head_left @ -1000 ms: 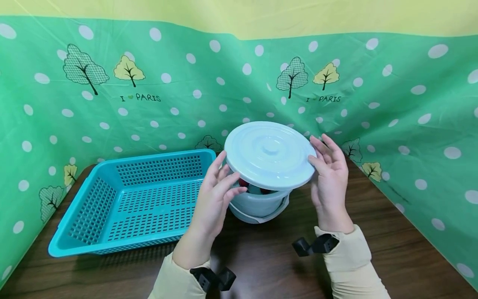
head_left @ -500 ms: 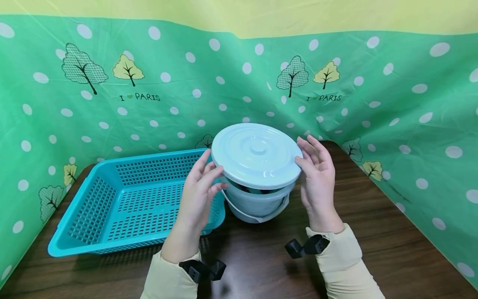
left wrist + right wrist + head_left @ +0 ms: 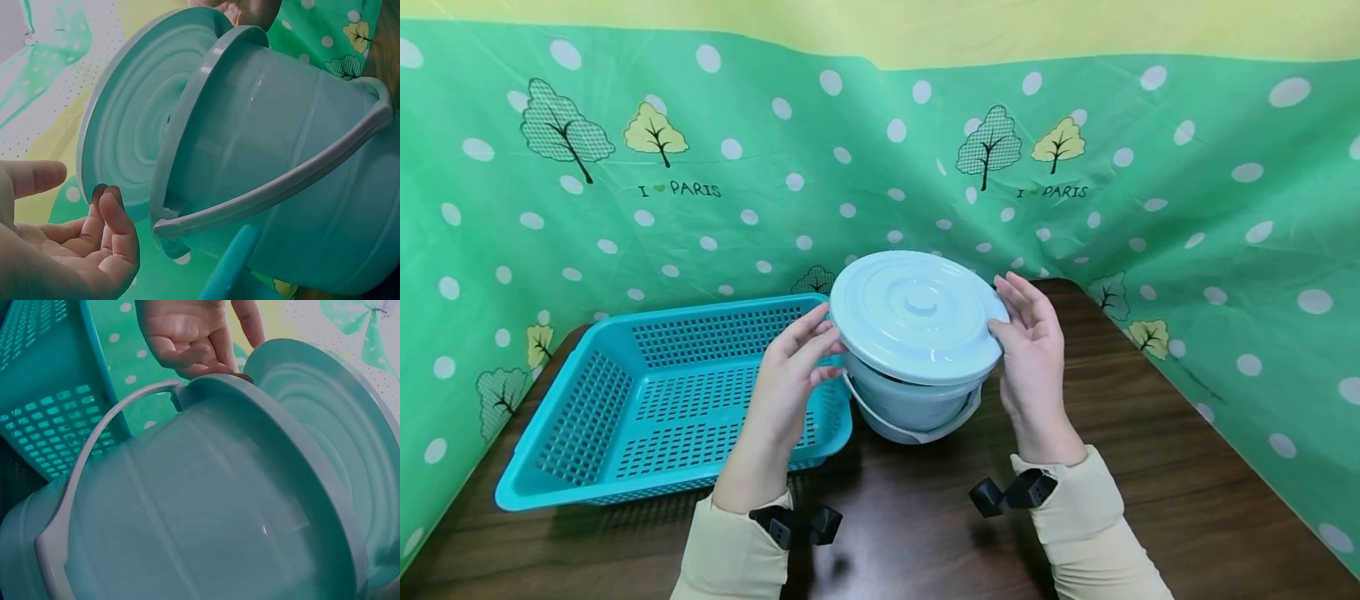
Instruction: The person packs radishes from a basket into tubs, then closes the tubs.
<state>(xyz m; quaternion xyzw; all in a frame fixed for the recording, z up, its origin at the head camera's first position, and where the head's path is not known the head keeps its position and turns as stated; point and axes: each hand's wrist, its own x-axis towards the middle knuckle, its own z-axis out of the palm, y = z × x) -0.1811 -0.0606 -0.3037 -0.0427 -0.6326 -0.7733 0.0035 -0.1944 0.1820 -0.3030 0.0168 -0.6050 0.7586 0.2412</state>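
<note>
A round pale-blue lid (image 3: 919,317) tilts over a matching bucket (image 3: 910,408), with a narrow gap showing beneath its front edge. My left hand (image 3: 782,383) holds the lid's left edge with its fingertips, and the left wrist view shows those fingers curled at the rim. On the opposite side my right hand (image 3: 1033,367) pinches the lid, thumb on top and fingers behind. Both wrist views show the lid's ringed underside standing away from the bucket's rim (image 3: 300,437). The bucket's handle (image 3: 275,187) hangs down along its side. What lies inside is hidden.
A turquoise perforated basket (image 3: 677,492) stands just left of the bucket, with its right end behind my left hand. Both rest on a dark wooden table (image 3: 1150,467). A green dotted cloth (image 3: 850,167) hangs behind and along the sides.
Both hands have carried the lid left and lowered it over the bucket. The gap has narrowed, and the red and dark contents seen earlier are now covered.
</note>
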